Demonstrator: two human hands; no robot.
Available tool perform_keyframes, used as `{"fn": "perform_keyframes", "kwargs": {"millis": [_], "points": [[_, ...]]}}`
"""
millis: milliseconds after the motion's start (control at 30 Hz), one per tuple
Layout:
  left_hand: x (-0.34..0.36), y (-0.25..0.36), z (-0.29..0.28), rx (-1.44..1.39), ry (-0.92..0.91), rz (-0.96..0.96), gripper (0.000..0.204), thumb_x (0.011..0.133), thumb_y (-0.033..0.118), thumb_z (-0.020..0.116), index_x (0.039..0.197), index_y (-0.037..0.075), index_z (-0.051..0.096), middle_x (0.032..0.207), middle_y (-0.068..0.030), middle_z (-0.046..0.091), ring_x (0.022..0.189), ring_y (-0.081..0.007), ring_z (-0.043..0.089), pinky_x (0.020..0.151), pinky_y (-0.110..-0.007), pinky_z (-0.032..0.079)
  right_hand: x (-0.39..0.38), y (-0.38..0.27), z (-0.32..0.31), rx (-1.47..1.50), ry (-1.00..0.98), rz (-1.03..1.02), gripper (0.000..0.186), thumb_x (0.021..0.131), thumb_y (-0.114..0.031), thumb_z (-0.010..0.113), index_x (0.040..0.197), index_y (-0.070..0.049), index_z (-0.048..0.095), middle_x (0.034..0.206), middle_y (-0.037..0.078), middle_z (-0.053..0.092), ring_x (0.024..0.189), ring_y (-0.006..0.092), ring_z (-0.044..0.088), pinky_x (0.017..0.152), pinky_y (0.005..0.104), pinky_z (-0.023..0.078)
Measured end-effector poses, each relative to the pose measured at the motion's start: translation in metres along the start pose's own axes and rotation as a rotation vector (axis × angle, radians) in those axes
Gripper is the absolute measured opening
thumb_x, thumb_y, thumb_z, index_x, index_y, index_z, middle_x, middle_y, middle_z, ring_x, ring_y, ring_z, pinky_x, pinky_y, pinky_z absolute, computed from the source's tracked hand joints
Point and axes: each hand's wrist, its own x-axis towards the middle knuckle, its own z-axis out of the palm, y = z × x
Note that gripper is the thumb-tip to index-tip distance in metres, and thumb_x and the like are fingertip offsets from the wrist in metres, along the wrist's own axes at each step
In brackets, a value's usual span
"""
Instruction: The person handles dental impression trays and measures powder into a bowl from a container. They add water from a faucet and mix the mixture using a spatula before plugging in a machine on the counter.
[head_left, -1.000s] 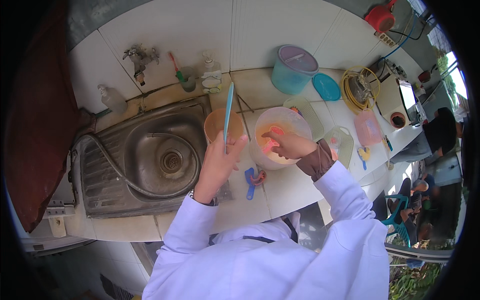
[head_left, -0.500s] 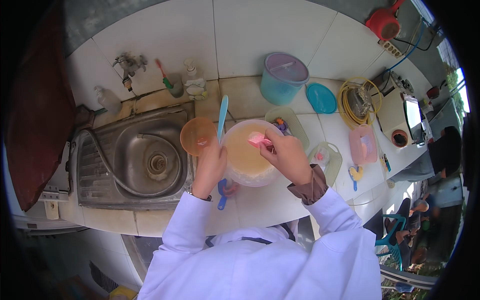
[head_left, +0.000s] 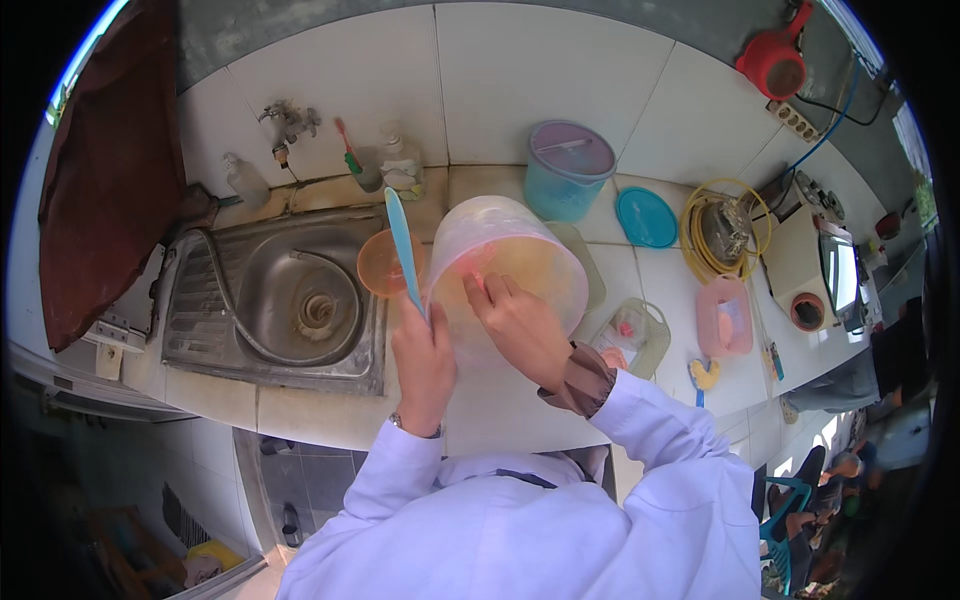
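At the left, the steel sink (head_left: 240,355) lies untouched, and next to it the orange bowl (head_left: 378,270) sits just behind the spatula. The left hand (head_left: 423,365) is closed around the light-blue spatula (head_left: 403,240), blade up, its fingers at the tub's left rim; whether they grip that rim too, I can't tell. The big change is the translucent tub (head_left: 490,215) itself: half a second ago its mouth faced up, and now it leans over on the worktop (head_left: 490,420) toward the person, beige powder showing inside. The right hand (head_left: 525,325), narrowed to a pinch on a small pink scoop (head_left: 479,283), has gone from above the powder to inside the mouth. I'd judge the tilt makes the powder easier to reach, so scooping looks under way.
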Motion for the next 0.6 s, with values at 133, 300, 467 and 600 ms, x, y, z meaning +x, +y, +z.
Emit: {"fn": "perform_keyframes", "kwargs": {"millis": [133, 300, 467, 600], "points": [[-0.006, 0.009, 0.001, -0.061, 0.051, -0.001, 0.036, 0.097, 0.01, 0.045, 0.129, -0.006, 0.039, 0.077, -0.0246, 0.06, 0.068, -0.0409, 0.061, 0.058, -0.044, 0.044, -0.014, 0.003, -0.013, -0.024, -0.096, -0.121, 0.051, 0.072, -0.002, 0.058, 0.122, 0.005, 0.051, 0.09, 0.012, 0.056, 0.085, 0.0236, 0.06, 0.066, 0.0316, 0.053], [-0.006, 0.008, -0.001, 0.0, 0.129, 0.082, 0.036, 0.097, 0.008, 0.044, 0.129, -0.007, 0.04, 0.092, -0.0274, 0.063, 0.071, -0.0401, 0.063, 0.06, -0.044, 0.047, -0.001, 0.013, -0.056, -0.109, 0.025, -0.142, 0.048, 0.073, -0.003, 0.058, 0.12, 0.008, 0.051, 0.092, 0.013, 0.056, 0.086, 0.0226, 0.06, 0.064, 0.0297, 0.053], [-0.006, 0.014, -0.005, 0.137, 0.178, 0.082, 0.03, 0.098, 0.009, 0.043, 0.123, -0.008, 0.044, 0.113, -0.0285, 0.061, 0.079, -0.0405, 0.064, 0.066, -0.042, 0.049, 0.012, 0.011, -0.035, -0.246, 0.046, 0.011, 0.045, 0.075, -0.001, 0.056, 0.119, 0.008, 0.052, 0.092, 0.014, 0.056, 0.084, 0.0237, 0.061, 0.064, 0.0303, 0.053], [-0.006, 0.017, -0.01, 0.047, 0.204, 0.054, 0.03, 0.098, 0.011, 0.043, 0.122, -0.007, 0.044, 0.111, -0.0286, 0.062, 0.078, -0.0411, 0.064, 0.066, -0.044, 0.049, -0.005, -0.003, -0.014, -0.052, -0.163, 0.026, 0.045, 0.075, 0.0, 0.056, 0.119, 0.007, 0.052, 0.093, 0.015, 0.057, 0.083, 0.0255, 0.062, 0.065, 0.0327, 0.053]]}}
